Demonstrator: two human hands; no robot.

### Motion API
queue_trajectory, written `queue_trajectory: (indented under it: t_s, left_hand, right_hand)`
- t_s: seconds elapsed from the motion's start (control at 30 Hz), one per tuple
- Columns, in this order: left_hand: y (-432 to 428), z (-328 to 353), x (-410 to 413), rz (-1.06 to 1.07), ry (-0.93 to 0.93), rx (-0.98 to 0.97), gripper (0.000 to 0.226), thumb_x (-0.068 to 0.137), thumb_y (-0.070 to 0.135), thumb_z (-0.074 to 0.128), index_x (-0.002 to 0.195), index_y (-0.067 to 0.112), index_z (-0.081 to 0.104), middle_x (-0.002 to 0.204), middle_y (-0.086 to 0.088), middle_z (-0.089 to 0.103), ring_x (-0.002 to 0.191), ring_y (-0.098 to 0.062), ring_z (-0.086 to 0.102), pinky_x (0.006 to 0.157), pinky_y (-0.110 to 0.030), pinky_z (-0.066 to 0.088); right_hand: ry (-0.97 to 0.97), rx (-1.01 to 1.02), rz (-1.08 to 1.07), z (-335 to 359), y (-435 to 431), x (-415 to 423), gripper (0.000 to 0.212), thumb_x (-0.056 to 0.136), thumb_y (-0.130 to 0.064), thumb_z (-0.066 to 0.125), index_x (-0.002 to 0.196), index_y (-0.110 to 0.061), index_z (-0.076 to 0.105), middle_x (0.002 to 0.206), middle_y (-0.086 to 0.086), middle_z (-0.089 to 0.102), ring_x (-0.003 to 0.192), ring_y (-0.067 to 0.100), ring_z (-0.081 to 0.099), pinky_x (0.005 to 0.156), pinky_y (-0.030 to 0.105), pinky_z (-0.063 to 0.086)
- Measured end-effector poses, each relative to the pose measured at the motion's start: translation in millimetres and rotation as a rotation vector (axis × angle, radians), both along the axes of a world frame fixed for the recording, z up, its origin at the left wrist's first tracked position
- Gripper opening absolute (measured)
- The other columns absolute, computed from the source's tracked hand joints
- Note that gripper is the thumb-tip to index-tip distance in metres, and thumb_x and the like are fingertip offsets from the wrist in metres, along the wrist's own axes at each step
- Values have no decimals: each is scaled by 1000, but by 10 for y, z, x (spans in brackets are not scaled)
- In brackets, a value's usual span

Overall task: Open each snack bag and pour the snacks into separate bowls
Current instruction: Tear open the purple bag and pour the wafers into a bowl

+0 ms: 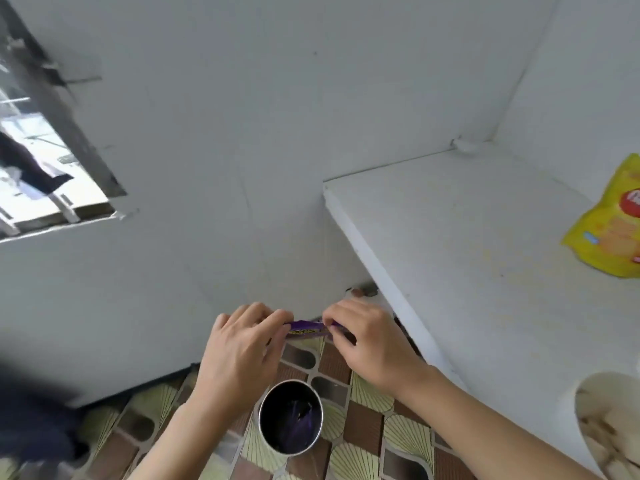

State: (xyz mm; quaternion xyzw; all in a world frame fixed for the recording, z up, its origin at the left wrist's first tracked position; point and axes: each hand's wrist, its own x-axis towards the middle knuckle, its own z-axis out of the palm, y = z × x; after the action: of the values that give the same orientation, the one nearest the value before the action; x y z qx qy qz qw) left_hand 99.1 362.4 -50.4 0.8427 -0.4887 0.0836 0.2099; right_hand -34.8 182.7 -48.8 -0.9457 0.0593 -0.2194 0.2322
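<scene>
I hold a small purple snack bag (306, 330) between both hands, above the floor. My left hand (239, 351) pinches its left end and my right hand (367, 336) pinches its right end. Below them a round metal container (291, 417) stands on the tiled floor, dark inside, with purple wrapper pieces in it. A yellow snack bag (606, 226) lies on the white counter (485, 258) at the far right. A white bowl (609, 424) holding pale snacks sits at the counter's near right edge, partly cut off.
White walls rise behind and to the right. A window opening (45, 161) is at the upper left. The floor (367, 441) has brown and green patterned tiles. A dark blurred shape (31, 420) fills the lower left corner.
</scene>
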Motion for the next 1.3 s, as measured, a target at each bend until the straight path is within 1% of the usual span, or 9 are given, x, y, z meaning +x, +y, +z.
queue_trajectory:
  t_s: [0.23,0.43,0.77,0.83,0.9,0.97,1.1,1.2,1.3]
  left_hand:
    - [343,-981,149,104,79,64,16,97,30,57,109,31,67,91,9,62,79,-19,61,66,-33,42]
    - [532,-2362,312,155,128,135,16,97,32,54,110,32,65,91,9,58,80,-18,56,67,-31,32]
    - [642,-4714,439,208,331,276,31,100,43,36,110,37,65,94,10,59,80,-15,55,69,-33,44]
    - [607,-5020,436,211,385,332,28,100,41,42,114,37,65,99,8,61,86,-17,60,73,-34,48]
    - [568,-5187,413,206,443,392,33,98,40,54,130,36,61,114,5,62,101,-20,63,81,-36,52]
    - [514,-5152,403,214,467,417,43,97,42,56,140,35,55,122,6,62,106,-19,64,83,-36,53]
    - [283,-4465,493,235,335,374,27,96,45,55,119,35,66,103,10,67,89,-17,66,73,-34,50]
    - [114,-3610,593,243,255,391,23,94,48,55,113,39,64,97,12,65,86,-13,66,73,-34,51]
    - [-29,-2637,589,230,201,393,21,92,48,56,109,38,64,93,11,65,85,-16,68,70,-33,45]
  right_hand:
    - [133,46,69,-946,252,386,15,85,1,61,89,-14,60,85,-3,62,80,16,57,74,39,51]
    - [212,100,69,-2299,458,618,15,83,3,59,87,-12,61,84,-1,62,80,19,57,76,37,50]
    - [461,129,85,-4671,595,836,12,91,-7,58,92,-19,61,91,-7,63,86,12,58,79,34,53]
    - [581,178,72,-4948,576,835,12,93,-14,60,102,-22,60,102,-7,64,97,12,60,86,37,55]
    - [724,180,89,-5083,566,808,36,93,-22,65,127,-26,56,133,-6,59,124,16,54,103,40,50]
    - [787,158,100,-5032,554,783,50,94,-28,64,141,-26,48,148,-6,48,133,19,50,108,40,46]
    - [719,91,96,-4345,422,854,38,97,-33,57,134,-26,52,126,-5,57,112,20,60,94,40,52]
    - [645,29,87,-3512,291,918,33,98,-33,56,129,-22,55,115,-2,61,102,22,63,89,40,52]
    - [593,21,59,-2597,189,890,27,96,-31,58,121,-20,58,104,0,63,95,25,65,82,42,54]
